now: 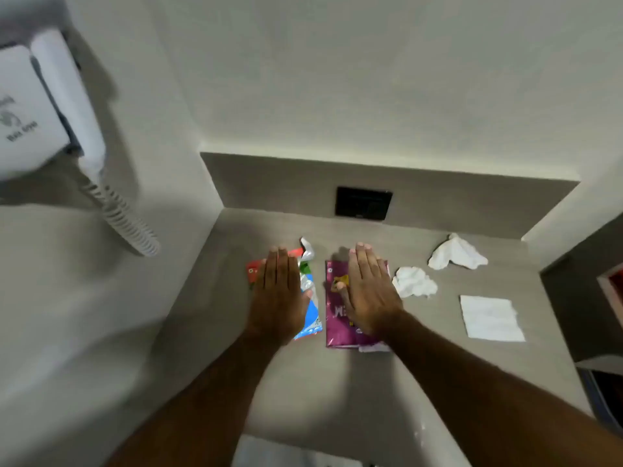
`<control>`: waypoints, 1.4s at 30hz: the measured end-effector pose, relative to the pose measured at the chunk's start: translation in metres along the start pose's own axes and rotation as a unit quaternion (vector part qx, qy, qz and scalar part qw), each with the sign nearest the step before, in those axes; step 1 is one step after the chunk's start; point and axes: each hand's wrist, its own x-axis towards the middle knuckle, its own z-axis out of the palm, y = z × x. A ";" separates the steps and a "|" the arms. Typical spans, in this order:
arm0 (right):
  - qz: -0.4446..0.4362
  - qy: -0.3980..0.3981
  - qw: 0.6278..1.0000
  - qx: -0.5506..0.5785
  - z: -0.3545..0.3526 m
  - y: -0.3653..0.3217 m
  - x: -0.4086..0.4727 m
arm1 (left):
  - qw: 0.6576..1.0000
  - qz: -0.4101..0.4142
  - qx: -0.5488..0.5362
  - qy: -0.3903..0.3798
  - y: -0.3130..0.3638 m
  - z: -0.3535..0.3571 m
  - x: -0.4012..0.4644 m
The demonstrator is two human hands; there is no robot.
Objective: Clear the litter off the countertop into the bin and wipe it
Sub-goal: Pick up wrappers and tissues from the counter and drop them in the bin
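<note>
My left hand [278, 294] is stretched out flat, palm down, over a red, green and blue wrapper [308, 298] on the grey countertop [438, 365]. My right hand [369, 291] lies flat in the same way over a purple wrapper [335, 318]. Neither hand holds anything. To the right of the purple wrapper sits a crumpled white tissue [414, 282], and a second crumpled tissue [455, 253] lies farther back right. A flat folded white napkin [490, 318] rests near the right edge.
A white wall-mounted hair dryer [30, 109] with a coiled cord [128, 220] hangs on the left wall. A black plate [363, 202] is set in the low back wall. A dark opening [606, 392] lies past the counter's right edge.
</note>
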 end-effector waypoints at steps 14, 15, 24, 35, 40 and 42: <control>-0.058 -0.160 0.978 -0.123 0.017 -0.025 0.007 | 0.984 -0.043 -0.063 -0.159 -0.015 0.017 -0.018; -0.059 -0.150 0.981 -0.112 0.016 -0.024 0.002 | 0.985 -0.046 -0.100 -0.131 -0.017 0.011 -0.022; -0.007 0.148 0.970 0.192 -0.049 -0.027 -0.180 | 0.978 -0.015 -0.202 0.048 0.040 -0.084 -0.134; 0.305 0.103 0.894 0.310 0.056 0.059 -0.474 | 0.898 0.098 -0.398 -0.159 0.248 0.009 -0.328; 0.496 0.089 0.781 0.370 0.202 0.128 -0.480 | 0.886 0.022 -0.359 -0.292 0.312 0.170 -0.321; 0.505 0.064 0.771 0.384 0.254 0.150 -0.472 | 0.885 -0.015 -0.329 -0.329 0.331 0.227 -0.315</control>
